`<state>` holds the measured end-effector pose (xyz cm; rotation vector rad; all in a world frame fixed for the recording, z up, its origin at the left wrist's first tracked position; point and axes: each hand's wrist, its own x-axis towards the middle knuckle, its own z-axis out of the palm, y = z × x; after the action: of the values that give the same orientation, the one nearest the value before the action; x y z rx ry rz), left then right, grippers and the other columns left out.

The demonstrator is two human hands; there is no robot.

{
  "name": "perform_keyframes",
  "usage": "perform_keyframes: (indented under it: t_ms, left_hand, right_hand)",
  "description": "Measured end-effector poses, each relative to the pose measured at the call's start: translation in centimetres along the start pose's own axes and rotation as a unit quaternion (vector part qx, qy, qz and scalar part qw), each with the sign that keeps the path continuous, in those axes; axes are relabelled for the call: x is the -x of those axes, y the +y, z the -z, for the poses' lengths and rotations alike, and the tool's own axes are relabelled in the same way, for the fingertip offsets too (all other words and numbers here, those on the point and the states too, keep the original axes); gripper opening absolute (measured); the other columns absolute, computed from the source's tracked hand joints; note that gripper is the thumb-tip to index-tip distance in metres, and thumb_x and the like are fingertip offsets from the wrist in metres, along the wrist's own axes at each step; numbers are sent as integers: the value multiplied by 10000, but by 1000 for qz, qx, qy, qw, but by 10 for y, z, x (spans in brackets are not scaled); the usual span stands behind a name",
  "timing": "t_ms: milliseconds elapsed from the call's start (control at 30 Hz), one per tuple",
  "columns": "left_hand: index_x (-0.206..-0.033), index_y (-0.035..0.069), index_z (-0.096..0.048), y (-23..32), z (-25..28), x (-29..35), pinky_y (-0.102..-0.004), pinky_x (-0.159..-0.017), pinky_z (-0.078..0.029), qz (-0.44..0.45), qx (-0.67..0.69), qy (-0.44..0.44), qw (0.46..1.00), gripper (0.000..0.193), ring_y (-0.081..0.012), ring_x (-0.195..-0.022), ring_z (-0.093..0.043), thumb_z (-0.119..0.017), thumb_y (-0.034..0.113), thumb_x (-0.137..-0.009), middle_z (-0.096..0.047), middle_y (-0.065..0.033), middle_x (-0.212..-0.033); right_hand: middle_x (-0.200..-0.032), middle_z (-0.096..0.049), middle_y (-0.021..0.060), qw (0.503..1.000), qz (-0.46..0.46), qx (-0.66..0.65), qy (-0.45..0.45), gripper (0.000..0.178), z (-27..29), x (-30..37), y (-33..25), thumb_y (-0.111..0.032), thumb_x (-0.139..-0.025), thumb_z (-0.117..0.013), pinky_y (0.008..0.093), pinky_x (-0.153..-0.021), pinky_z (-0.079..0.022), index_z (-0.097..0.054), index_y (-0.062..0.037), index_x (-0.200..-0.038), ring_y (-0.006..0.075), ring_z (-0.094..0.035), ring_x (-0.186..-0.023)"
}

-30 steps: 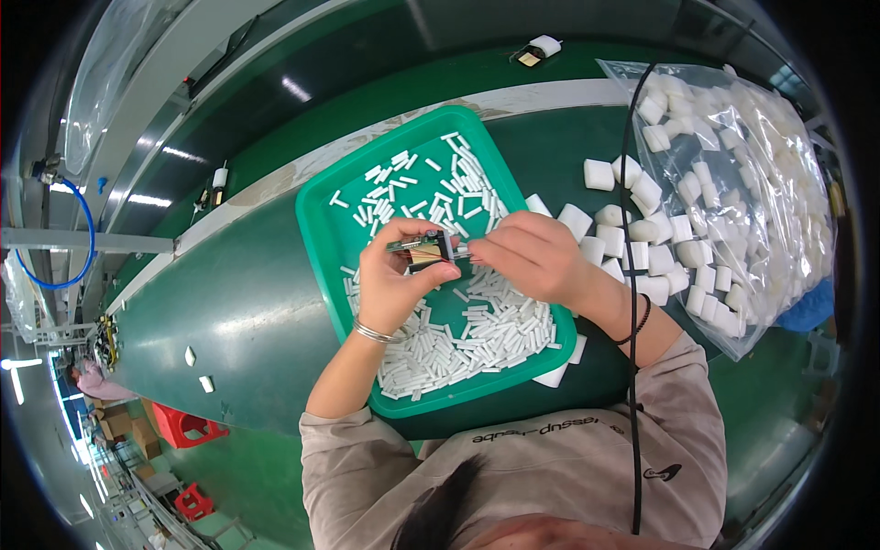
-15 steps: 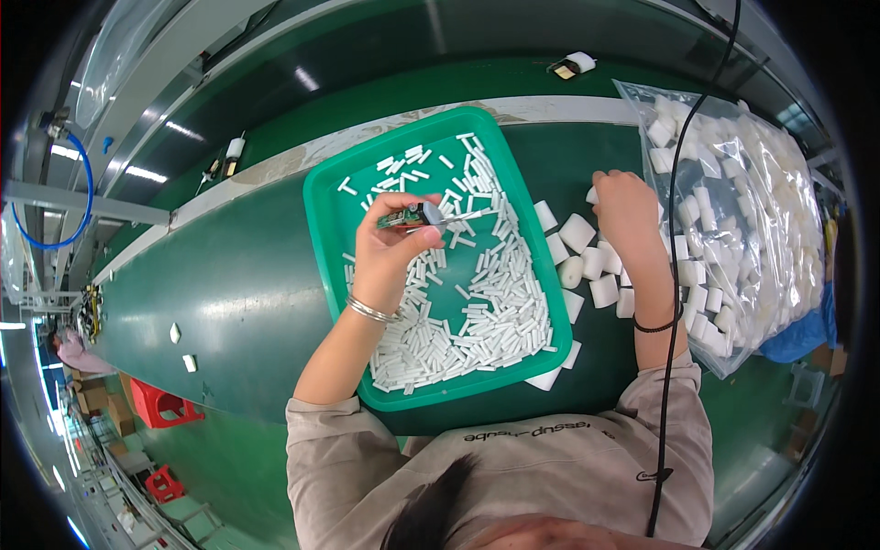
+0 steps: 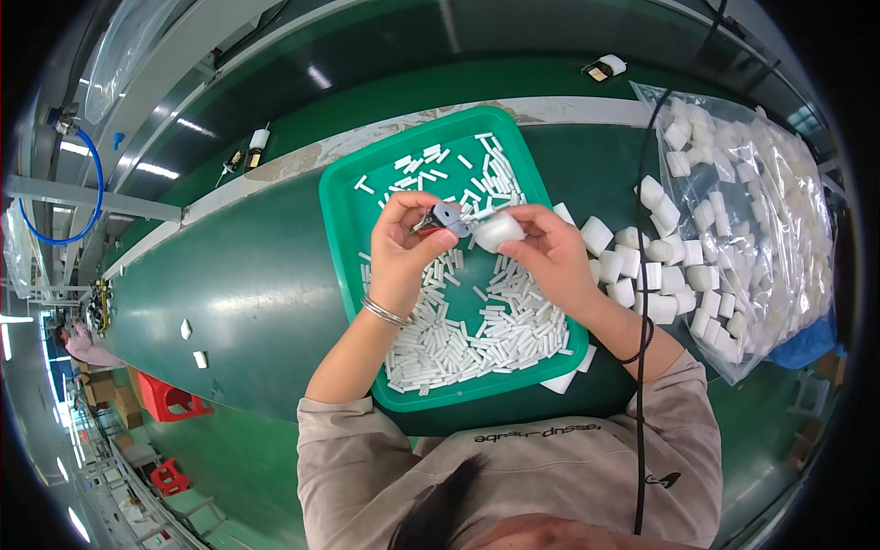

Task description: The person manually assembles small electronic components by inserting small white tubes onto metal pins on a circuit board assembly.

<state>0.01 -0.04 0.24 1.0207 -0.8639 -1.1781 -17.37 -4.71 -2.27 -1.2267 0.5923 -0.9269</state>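
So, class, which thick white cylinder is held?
The cylinder in the right hand, above the green plastic tray; others lie on the green table or in the clear plastic bag.

blue hose [image 3: 98, 170], curved; red stool [image 3: 163, 398], lower left; cardboard boxes [image 3: 126, 404]

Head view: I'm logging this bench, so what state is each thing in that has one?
Left hand: grip closed.
Small dark device: held in left hand.
Right hand: grip closed.
Held white block: close to device; contact unclear.
Green tray: partly covered, floor showing.
White sticks: loose, thickest at near end.
Clear bag: filled with white blocks, apparently open leftward.
Loose white blocks: piled between tray and bag.
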Motion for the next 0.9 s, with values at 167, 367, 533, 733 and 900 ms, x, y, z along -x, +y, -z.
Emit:
perform_keyframes:
  t_ms: [167,367,533,733,900]
  left_hand:
    - [-932,27,-487,0,4,0,-271,-736,-461,-22,-64,-31,997,351,-142,-847,-546,-674,-37,-642,-559,-80,-925]
    - [-893,14,-541,-2,1,0,-247,-773,-439,-29,-130,-102,986,331,-137,-861,-552,-702,-48,-611,-560,-54,-883]
    - [-898,16,-536,-1,-2,2,-253,-779,-439,-32,-157,-103,982,339,-140,-862,-553,-707,-40,-610,-560,-54,-890]
    - [-1000,38,-466,-2,-4,6,-251,-767,-436,-15,-159,-136,978,476,-126,-857,-551,-720,-21,-602,-561,-58,-898]
    - [-1000,21,-476,-5,-7,6,-252,-729,-436,-54,-258,-115,958,421,-152,-839,-542,-677,-29,-634,-546,-82,-911]
  right_hand:
    - [-904,-575,109,987,87,131,19,363,0,6,-6,32,-723,-592,246,-717,-477,-481,7,-1067,128,-567,-807]
    - [-855,-583,96,974,174,130,59,413,-5,8,-3,-23,-692,-660,244,-656,-487,-480,-28,-1064,151,-583,-757]
    - [-792,-578,100,938,263,218,55,365,1,11,-1,-84,-664,-708,243,-589,-482,-488,-27,-950,170,-582,-662]
    - [-755,-572,95,932,291,212,26,342,2,9,-1,-131,-660,-719,242,-558,-475,-484,-26,-883,166,-579,-628]
    - [-752,-577,84,962,195,184,53,310,-3,8,-9,-118,-670,-708,241,-576,-486,-480,-22,-858,153,-593,-676]
